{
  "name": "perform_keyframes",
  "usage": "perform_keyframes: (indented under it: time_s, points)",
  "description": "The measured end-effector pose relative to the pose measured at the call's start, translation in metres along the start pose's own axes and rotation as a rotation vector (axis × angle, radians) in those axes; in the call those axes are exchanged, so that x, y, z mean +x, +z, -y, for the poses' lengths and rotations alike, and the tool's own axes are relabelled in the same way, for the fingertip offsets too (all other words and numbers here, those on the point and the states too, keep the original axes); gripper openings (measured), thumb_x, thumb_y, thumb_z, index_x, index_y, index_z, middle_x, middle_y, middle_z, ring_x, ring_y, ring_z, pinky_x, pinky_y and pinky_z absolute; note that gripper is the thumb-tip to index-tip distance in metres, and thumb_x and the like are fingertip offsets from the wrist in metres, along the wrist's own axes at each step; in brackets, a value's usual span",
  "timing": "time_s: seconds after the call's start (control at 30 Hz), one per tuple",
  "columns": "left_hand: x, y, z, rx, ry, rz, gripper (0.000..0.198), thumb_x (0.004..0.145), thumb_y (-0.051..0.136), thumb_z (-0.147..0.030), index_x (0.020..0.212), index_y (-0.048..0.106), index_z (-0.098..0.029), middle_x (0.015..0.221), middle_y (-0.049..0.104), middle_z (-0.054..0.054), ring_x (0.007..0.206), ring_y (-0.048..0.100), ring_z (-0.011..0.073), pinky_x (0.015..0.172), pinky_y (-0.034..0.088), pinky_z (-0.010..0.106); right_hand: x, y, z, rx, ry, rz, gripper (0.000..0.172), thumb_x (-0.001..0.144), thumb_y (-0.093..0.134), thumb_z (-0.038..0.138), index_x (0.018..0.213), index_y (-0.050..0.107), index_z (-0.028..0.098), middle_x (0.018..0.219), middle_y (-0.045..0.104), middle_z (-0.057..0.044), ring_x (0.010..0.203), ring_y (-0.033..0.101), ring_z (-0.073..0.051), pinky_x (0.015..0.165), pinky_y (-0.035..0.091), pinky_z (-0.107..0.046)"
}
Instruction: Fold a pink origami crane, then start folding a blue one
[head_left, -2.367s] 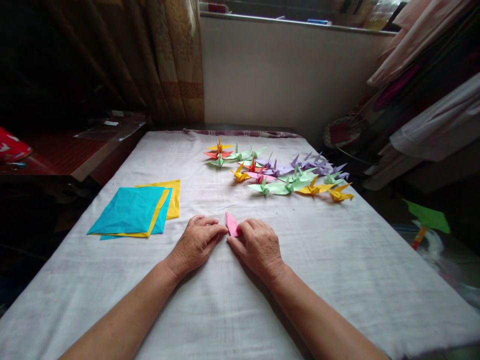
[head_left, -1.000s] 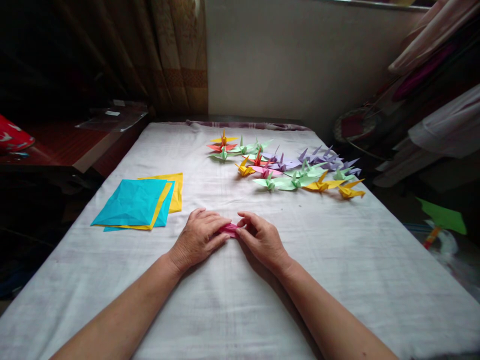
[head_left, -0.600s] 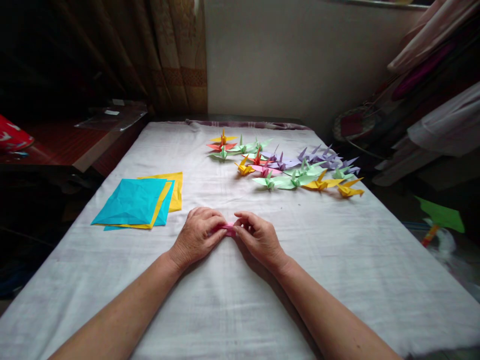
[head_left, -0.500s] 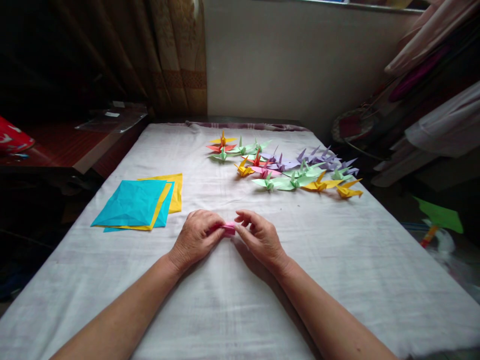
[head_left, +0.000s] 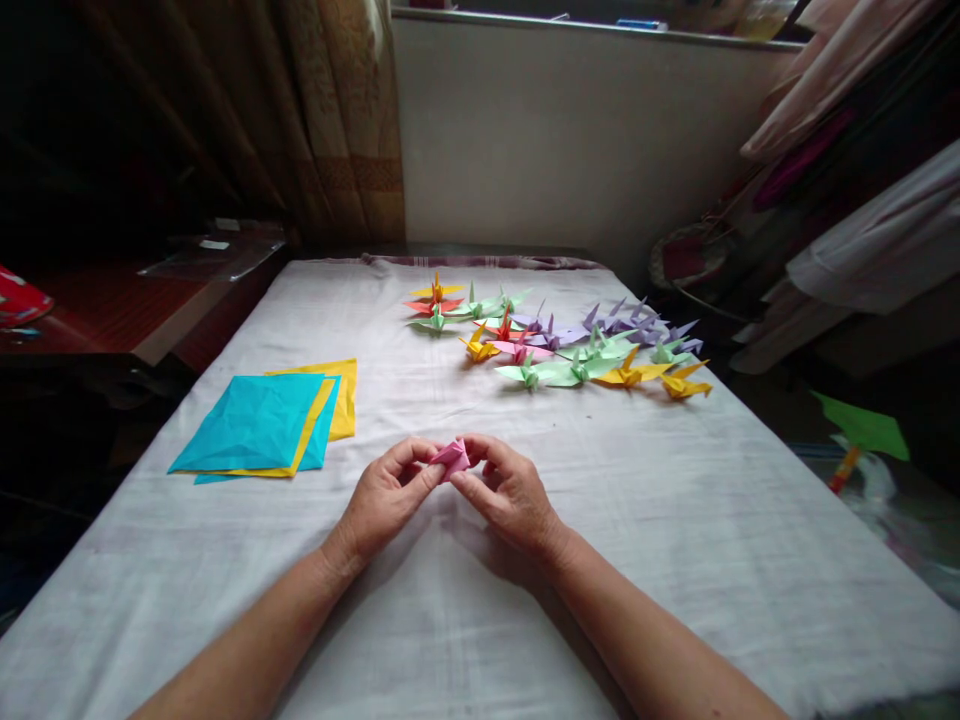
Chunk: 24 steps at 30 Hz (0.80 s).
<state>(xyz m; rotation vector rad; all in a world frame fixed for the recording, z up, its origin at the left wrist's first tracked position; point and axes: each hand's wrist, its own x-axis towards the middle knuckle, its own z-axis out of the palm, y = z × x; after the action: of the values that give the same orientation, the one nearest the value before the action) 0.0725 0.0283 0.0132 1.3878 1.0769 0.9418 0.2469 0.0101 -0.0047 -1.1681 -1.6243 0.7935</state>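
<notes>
A small folded piece of pink paper (head_left: 453, 458) is held between my two hands, just above the white cloth near the middle. My left hand (head_left: 394, 492) pinches its left side between thumb and fingers. On the other side, the thumb and fingertips of my right hand (head_left: 511, 490) close on its right edge. The paper has several creased layers and a pointed flap; the fingers cover part of it. Beyond my hands stand several folded paper cranes in green (head_left: 529, 374), yellow (head_left: 630, 372), purple (head_left: 551, 333), red and pink.
Blue paper sheets (head_left: 251, 422) and yellow ones (head_left: 345, 400) lie stacked to the left on the cloth-covered table (head_left: 675, 560). A dark wooden surface with a clear plastic bag (head_left: 232, 255) adjoins at far left. Clothes (head_left: 885, 250) hang at right.
The pink paper has been raised and tilted, showing more of its folded shape. My right fingers have closed in on it. The view has shifted slightly upward and to the right.
</notes>
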Motion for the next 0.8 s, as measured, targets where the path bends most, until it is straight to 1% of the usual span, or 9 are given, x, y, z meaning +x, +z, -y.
perform_keyframes:
  time_s: [0.1, 0.23, 0.3, 0.4, 0.57, 0.6, 0.67, 0.73, 0.8]
  points:
    - [0.0002, -0.0009, 0.0011, 0.080, 0.001, 0.010, 0.034, 0.079, 0.071, -0.051, 0.083, 0.066, -0.017, 0.085, 0.070, 0.004, 0.084, 0.065, 0.0190, 0.076, 0.051, 0.029, 0.0002, -0.0004, -0.0016, -0.014, 0.027, 0.010, 0.020, 0.087, 0.063, 0.034, 0.102, 0.067, 0.021, 0.091, 0.071, -0.003, 0.074, 0.062, -0.014, 0.062, 0.047, -0.025]
    - [-0.0009, -0.0018, 0.0007, 0.148, 0.029, 0.042, 0.031, 0.080, 0.069, -0.045, 0.096, 0.068, -0.019, 0.092, 0.071, 0.004, 0.084, 0.065, 0.0190, 0.075, 0.051, 0.029, 0.0005, -0.0015, -0.0030, -0.045, 0.021, -0.018, 0.014, 0.086, 0.063, 0.034, 0.089, 0.067, 0.021, 0.082, 0.069, -0.002, 0.069, 0.059, -0.014, 0.058, 0.045, -0.024]
    - [-0.0018, -0.0022, -0.0005, 0.152, 0.037, 0.055, 0.029, 0.081, 0.068, -0.043, 0.098, 0.068, -0.020, 0.092, 0.072, 0.004, 0.083, 0.065, 0.0191, 0.073, 0.051, 0.028, 0.0001, -0.0013, -0.0024, -0.049, 0.027, -0.012, 0.014, 0.086, 0.063, 0.035, 0.086, 0.066, 0.021, 0.079, 0.067, -0.001, 0.067, 0.058, -0.013, 0.057, 0.045, -0.024]
    - [-0.0024, -0.0033, -0.0021, 0.137, 0.036, 0.072, 0.026, 0.082, 0.066, -0.043, 0.094, 0.069, -0.020, 0.088, 0.071, 0.004, 0.081, 0.065, 0.0194, 0.071, 0.051, 0.029, -0.0009, -0.0001, -0.0002, -0.046, 0.057, 0.018, 0.016, 0.087, 0.062, 0.036, 0.085, 0.065, 0.021, 0.078, 0.067, -0.001, 0.066, 0.058, -0.013, 0.056, 0.045, -0.023]
    - [-0.0012, -0.0049, -0.0013, 0.068, -0.011, 0.065, 0.026, 0.081, 0.068, -0.043, 0.087, 0.066, -0.018, 0.080, 0.068, 0.003, 0.073, 0.062, 0.0167, 0.066, 0.049, 0.026, -0.0015, 0.0007, 0.0022, 0.036, 0.074, 0.044, 0.020, 0.085, 0.061, 0.030, 0.102, 0.066, 0.020, 0.091, 0.071, -0.004, 0.072, 0.062, -0.013, 0.058, 0.048, -0.023]
    - [-0.0009, -0.0051, -0.0007, 0.062, -0.026, 0.061, 0.026, 0.080, 0.068, -0.043, 0.085, 0.065, -0.018, 0.079, 0.067, 0.002, 0.073, 0.062, 0.0164, 0.066, 0.049, 0.026, -0.0012, 0.0004, 0.0020, 0.053, 0.076, 0.041, 0.020, 0.086, 0.061, 0.029, 0.101, 0.067, 0.020, 0.091, 0.071, -0.004, 0.071, 0.062, -0.013, 0.058, 0.048, -0.023]
    - [-0.0002, -0.0052, 0.0006, 0.068, -0.042, 0.047, 0.026, 0.080, 0.068, -0.044, 0.080, 0.064, -0.018, 0.082, 0.068, 0.003, 0.078, 0.064, 0.0175, 0.071, 0.050, 0.028, -0.0004, -0.0005, 0.0012, 0.064, 0.098, 0.025, 0.015, 0.086, 0.059, 0.030, 0.091, 0.068, 0.019, 0.081, 0.070, -0.003, 0.065, 0.059, -0.012, 0.056, 0.046, -0.022]
    - [0.0005, -0.0054, 0.0018, 0.076, -0.045, 0.035, 0.028, 0.079, 0.070, -0.045, 0.077, 0.063, -0.018, 0.090, 0.071, 0.006, 0.085, 0.065, 0.0197, 0.076, 0.051, 0.030, 0.0006, -0.0013, 0.0002, 0.055, 0.131, 0.018, 0.016, 0.087, 0.059, 0.031, 0.080, 0.067, 0.019, 0.072, 0.067, -0.001, 0.059, 0.055, -0.011, 0.053, 0.044, -0.022]
    - [0.0011, -0.0054, 0.0023, 0.072, -0.055, 0.028, 0.030, 0.077, 0.071, -0.047, 0.077, 0.063, -0.018, 0.089, 0.071, 0.005, 0.084, 0.065, 0.0198, 0.076, 0.051, 0.030, 0.0013, -0.0017, -0.0003, 0.050, 0.138, 0.038, 0.018, 0.087, 0.058, 0.032, 0.077, 0.066, 0.019, 0.070, 0.066, 0.000, 0.058, 0.055, -0.011, 0.053, 0.044, -0.022]
